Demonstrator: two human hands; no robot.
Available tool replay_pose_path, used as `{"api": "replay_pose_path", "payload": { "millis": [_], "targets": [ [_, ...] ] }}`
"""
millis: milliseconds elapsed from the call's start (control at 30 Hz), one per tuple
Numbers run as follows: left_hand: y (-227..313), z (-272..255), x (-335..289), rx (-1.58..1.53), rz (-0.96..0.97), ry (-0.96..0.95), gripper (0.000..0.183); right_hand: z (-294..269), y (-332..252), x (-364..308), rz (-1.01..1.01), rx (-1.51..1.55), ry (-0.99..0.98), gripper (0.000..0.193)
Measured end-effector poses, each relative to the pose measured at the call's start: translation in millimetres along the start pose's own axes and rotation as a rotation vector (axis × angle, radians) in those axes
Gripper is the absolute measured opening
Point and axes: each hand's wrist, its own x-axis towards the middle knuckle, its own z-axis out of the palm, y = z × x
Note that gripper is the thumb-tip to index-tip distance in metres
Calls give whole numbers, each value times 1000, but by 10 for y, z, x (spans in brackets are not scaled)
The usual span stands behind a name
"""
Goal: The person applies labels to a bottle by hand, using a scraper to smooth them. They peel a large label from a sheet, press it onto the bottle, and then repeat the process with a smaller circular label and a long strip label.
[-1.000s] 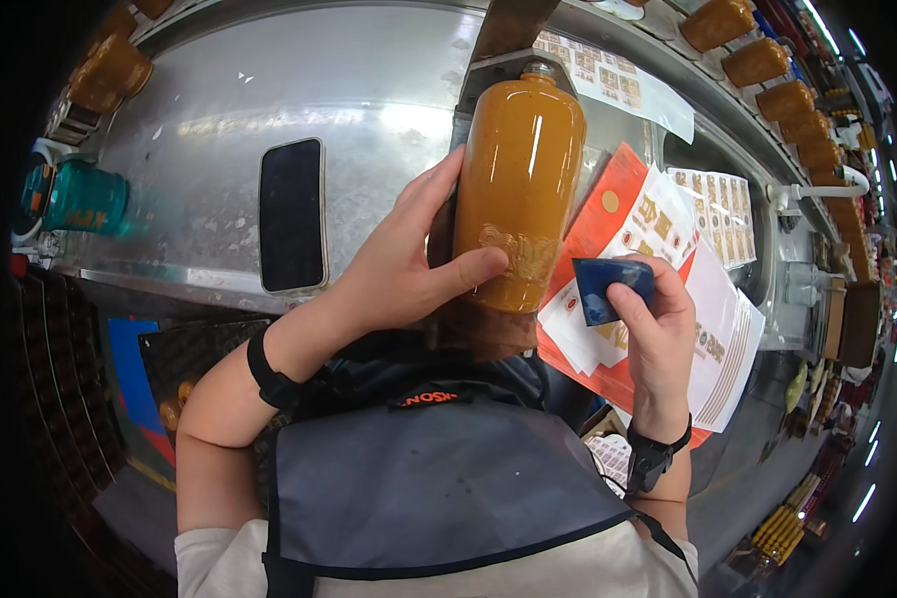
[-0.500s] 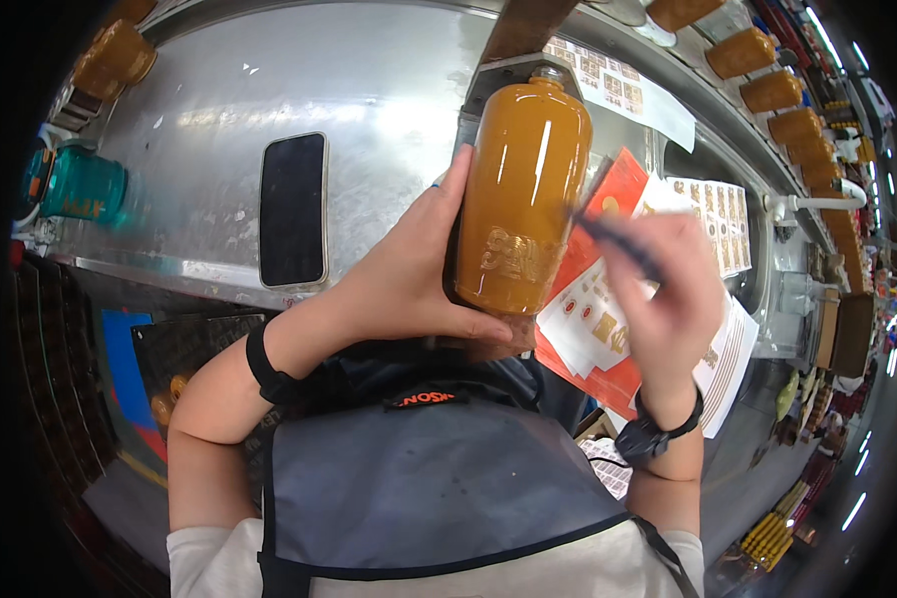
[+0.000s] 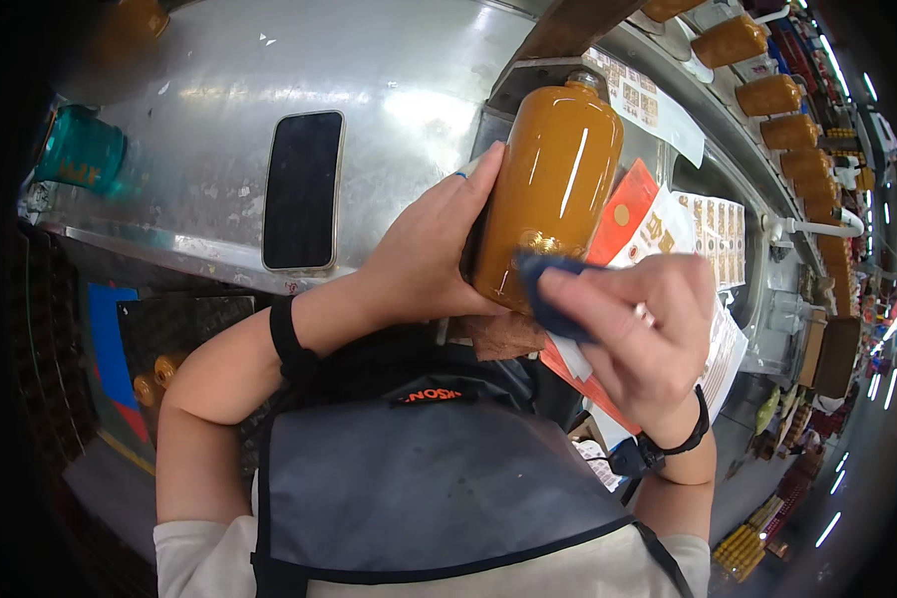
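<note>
A glossy amber-brown bottle (image 3: 558, 159) lies tilted in a metal holder (image 3: 536, 75), its neck pointing away from me. My left hand (image 3: 431, 239) grips it along the left side, with the thumb near its base. On the lower part of the bottle shows a gold decal (image 3: 543, 242), partly covered. My right hand (image 3: 653, 324) pinches a dark blue flat piece (image 3: 560, 289), somewhat blurred, and presses it against the decal area. Its exact kind is hard to make out. Brown cloth or padding (image 3: 508, 336) sits under the bottle's base.
A black-screened phone (image 3: 304, 189) lies on the metal table (image 3: 199, 120), left of my hands. Orange-red and white printed sheets (image 3: 633, 204) and decal sheets (image 3: 713, 234) spread on the right. More amber bottles (image 3: 767, 95) line a shelf at far right. A teal container (image 3: 85, 149) stands far left.
My right hand has moved left from beside the bottle, bringing the dark blue piece onto the decal. The left hand still holds the bottle. The view has shifted slightly.
</note>
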Motion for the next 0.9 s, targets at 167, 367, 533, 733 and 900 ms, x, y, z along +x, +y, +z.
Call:
{"api": "replay_pose_path", "payload": {
  "millis": [167, 367, 533, 733, 900],
  "targets": [
    [23, 38, 17, -34, -6, 11, 119, 29, -127, 2, -157, 102, -114, 35],
    [34, -91, 47, -168, 12, -127, 127, -277, 41, -160, 327, 159, 158, 28],
    [-36, 42, 52, -218, -48, -59, 136, -160, 70, -342, 593, 304, 273, 30],
    [75, 42, 54, -17, 90, 7, 136, -22, 239, -60, 526, 270, 131, 29],
    [-89, 127, 49, 55, 128, 74, 135, 140, 122, -156, -12, -6, 60, 25]
  ]
}}
